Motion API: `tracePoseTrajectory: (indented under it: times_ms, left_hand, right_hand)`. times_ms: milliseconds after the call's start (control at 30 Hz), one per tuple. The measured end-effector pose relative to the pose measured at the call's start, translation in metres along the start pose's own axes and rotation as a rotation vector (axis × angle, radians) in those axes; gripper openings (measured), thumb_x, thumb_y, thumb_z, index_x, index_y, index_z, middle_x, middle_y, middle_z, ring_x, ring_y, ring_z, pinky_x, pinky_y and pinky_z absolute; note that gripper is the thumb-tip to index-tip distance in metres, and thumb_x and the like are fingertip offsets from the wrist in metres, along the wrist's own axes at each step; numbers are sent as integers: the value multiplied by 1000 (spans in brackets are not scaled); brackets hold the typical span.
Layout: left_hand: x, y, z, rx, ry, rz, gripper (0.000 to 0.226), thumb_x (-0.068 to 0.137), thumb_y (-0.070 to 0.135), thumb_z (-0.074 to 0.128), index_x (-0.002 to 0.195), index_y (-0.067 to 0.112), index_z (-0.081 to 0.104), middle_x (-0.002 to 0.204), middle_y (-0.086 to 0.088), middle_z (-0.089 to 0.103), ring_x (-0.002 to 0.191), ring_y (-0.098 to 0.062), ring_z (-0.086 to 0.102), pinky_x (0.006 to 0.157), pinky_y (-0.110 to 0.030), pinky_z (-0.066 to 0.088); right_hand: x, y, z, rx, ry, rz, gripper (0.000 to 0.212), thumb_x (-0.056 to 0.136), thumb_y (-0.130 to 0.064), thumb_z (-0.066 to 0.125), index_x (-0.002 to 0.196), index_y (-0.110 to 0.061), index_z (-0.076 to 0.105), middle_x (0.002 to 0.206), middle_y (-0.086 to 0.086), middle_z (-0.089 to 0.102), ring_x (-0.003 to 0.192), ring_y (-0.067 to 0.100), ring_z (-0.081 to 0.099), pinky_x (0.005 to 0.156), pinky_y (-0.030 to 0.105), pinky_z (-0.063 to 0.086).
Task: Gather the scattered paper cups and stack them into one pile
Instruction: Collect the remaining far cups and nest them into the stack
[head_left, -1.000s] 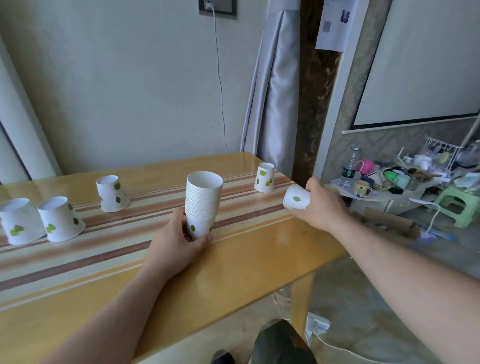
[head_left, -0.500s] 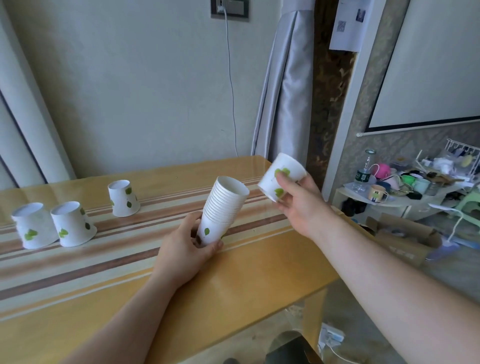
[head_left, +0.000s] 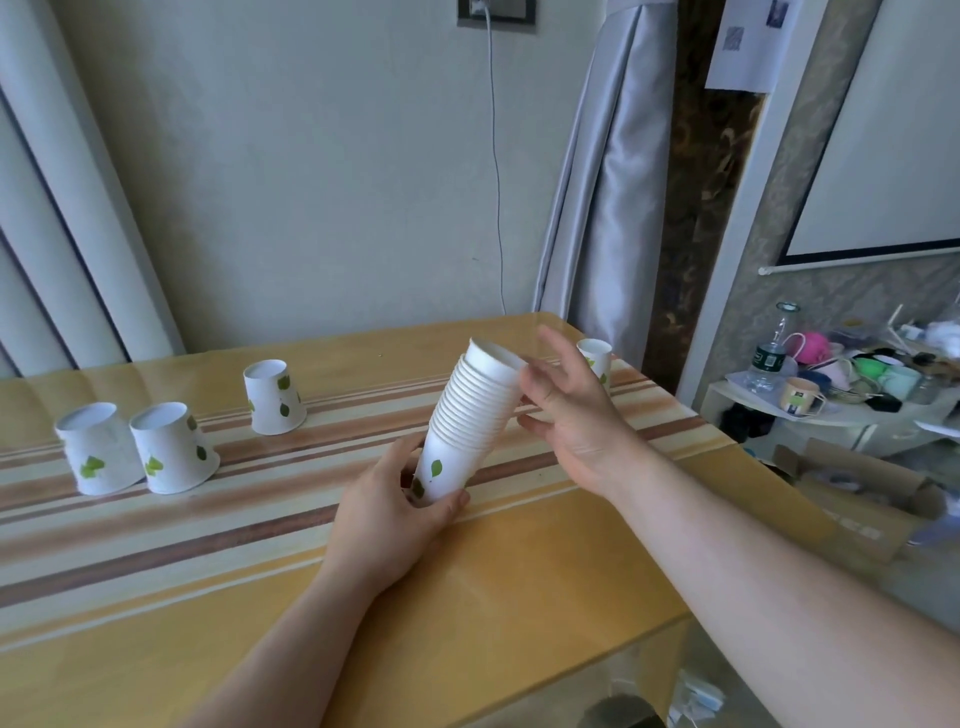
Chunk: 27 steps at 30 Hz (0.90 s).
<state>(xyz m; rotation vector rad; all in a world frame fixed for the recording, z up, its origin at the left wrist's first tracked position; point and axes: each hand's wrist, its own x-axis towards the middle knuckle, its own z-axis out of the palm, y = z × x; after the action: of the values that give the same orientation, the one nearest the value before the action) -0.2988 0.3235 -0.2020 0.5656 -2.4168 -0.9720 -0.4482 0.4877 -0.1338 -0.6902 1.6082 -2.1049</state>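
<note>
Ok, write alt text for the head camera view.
A left hand grips a tilted stack of paper cups by its base while the right hand touches the top cup's rim. Four single cups stand upside down on the striped wooden table.

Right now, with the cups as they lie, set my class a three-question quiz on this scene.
1. True or false: the left hand grips the base of the stack of paper cups.
2. How many loose paper cups stand on the table?
3. The stack is: A upright, B tilted, C lying flat.

Key: 1 true; 2 four, all upside down, one partly hidden behind the right hand; 3 B.
</note>
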Motion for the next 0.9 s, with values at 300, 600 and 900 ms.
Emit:
tracePoseTrajectory:
  times_ms: [300, 600, 900]
  left_hand:
    - [7, -4, 4, 8, 31, -39, 55, 74, 52, 85, 122, 43, 60, 95, 20, 72, 84, -1, 64, 76, -31, 57]
    - [12, -7, 7, 7, 32, -50, 56, 73, 52, 84, 123, 49, 59, 99, 23, 74, 88, 1, 63, 75, -25, 54]
    - [10, -5, 7, 28, 23, -48, 59, 74, 54, 84, 126, 49, 58, 102, 24, 73, 88, -2, 65, 77, -31, 55]
  right_hand:
    - [102, 12, -91, -1043, 362, 51, 89, 96, -24, 71, 169, -50, 26, 171, -1, 14, 146, 37, 35, 113, 33, 45]
    - [121, 47, -114, -1283, 397, -124, 46, 104, -26, 67, 148, -25, 55, 160, 2, 42, 129, 37, 60, 91, 44, 54]
    - [77, 48, -132, -890, 553, 96, 55, 89, -31, 78, 138, -26, 53, 139, 8, 45, 118, 38, 60, 101, 41, 51]
